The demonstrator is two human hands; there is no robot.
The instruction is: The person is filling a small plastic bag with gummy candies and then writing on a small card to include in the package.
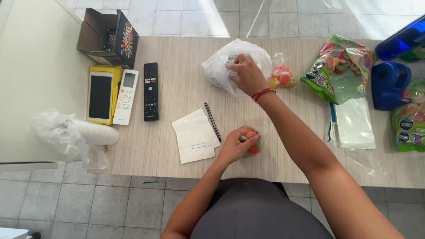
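Candy packet (pixel 250 144) — small, clear, under the left hand (pixel 237 147), fingers curled round it | right hand (pixel 246 75) reaches ahead; grips white plastic bag (pixel 221 66) | second packet (pixel 282 73) just right of it

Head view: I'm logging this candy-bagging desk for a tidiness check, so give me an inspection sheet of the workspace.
Surface: wood-grain table, lying against a pale counter.
Job's things: small candy bag under the left hand; white plastic bag under the right; tied candy bag beside it.
Clutter: big gummy bags, clear bag stack, blue tape dispenser, pen, paper slips, black remote, white remote, yellow terminal, open box, paper roll.
Grippers: left hand closed on the small candy bag; right hand grips the white plastic bag.
Cables: nothing seen.
Surroundings: grey tiled floor.
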